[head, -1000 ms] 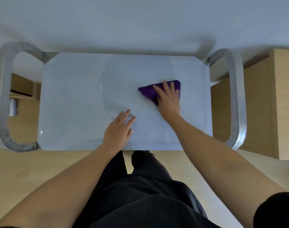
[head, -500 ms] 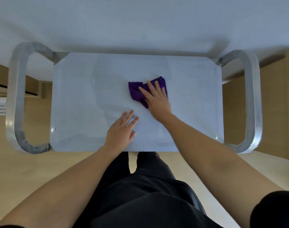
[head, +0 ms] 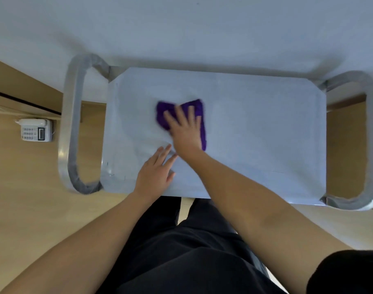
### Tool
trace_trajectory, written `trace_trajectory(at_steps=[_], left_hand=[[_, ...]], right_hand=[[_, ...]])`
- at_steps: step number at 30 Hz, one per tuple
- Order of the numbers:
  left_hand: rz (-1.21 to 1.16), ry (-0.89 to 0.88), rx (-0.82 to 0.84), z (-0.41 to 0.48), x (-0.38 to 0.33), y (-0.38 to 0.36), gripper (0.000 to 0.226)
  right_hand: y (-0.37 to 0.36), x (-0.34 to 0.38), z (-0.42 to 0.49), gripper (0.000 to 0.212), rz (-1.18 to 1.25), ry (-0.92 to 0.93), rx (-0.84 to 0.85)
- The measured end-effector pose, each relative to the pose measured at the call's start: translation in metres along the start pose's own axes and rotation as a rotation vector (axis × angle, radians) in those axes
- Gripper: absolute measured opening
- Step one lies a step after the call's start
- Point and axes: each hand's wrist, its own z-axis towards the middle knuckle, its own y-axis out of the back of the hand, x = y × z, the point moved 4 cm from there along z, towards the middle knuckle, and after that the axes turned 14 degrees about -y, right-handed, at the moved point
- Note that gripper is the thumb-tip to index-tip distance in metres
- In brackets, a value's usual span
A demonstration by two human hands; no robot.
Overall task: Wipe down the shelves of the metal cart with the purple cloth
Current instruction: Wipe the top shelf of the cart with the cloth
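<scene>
The metal cart's top shelf (head: 255,134) fills the middle of the head view, pale and flat. A bunched purple cloth (head: 163,111) lies left of the shelf's centre. My right hand (head: 184,130) presses flat on the cloth with straight, spread fingers and covers its middle. Just below and to the left, my left hand (head: 155,177) rests flat on the shelf near its front edge, fingers straight, holding nothing. Lower shelves are hidden under the top one.
Curved metal handles close each end of the cart: left handle (head: 72,132), right handle (head: 372,145). A white telephone (head: 35,130) sits on the wooden floor to the left. A white wall is behind the cart; my dark trousers (head: 181,251) are close to the front edge.
My right hand has slid the purple cloth leftward across the shelf, from right of centre to left of centre. The left hand has stayed flat near the front edge. The view shifted.
</scene>
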Motion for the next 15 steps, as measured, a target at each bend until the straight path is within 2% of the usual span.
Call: trace_trajectory(at_steps=[2,4,5,7,9,11,13,15], left_hand=[[-0.004,0.023,0.0,-0.004,0.005,0.002,0.053],[-0.013,0.056,-0.024,-0.012,0.018,0.008,0.052],[-0.012,0.069,-0.035,-0.017,0.025,0.012,0.051],[-0.004,0.083,-0.041,-0.028,0.04,0.017,0.049],[-0.008,0.101,-0.049,-0.039,0.053,0.019,0.048],[-0.018,0.115,-0.07,-0.051,0.063,0.018,0.049],[-0.013,0.112,-0.08,-0.058,0.068,0.015,0.049],[-0.028,0.111,-0.09,-0.061,0.071,0.012,0.05]], right_hand=[[-0.011,0.015,-0.007,0.07,-0.024,0.208,0.037],[-0.008,0.001,0.009,0.063,0.047,0.225,-0.031],[-0.003,-0.012,0.021,0.059,0.076,0.158,-0.09],[0.011,-0.038,0.048,0.053,0.137,-0.103,-0.187],[0.023,-0.044,0.065,0.05,0.218,-0.377,-0.186],[0.026,-0.024,0.071,0.049,0.239,-0.545,-0.186],[0.016,0.021,0.067,0.052,0.153,-0.482,-0.169],[-0.007,0.078,0.049,0.056,0.047,-0.187,-0.093]])
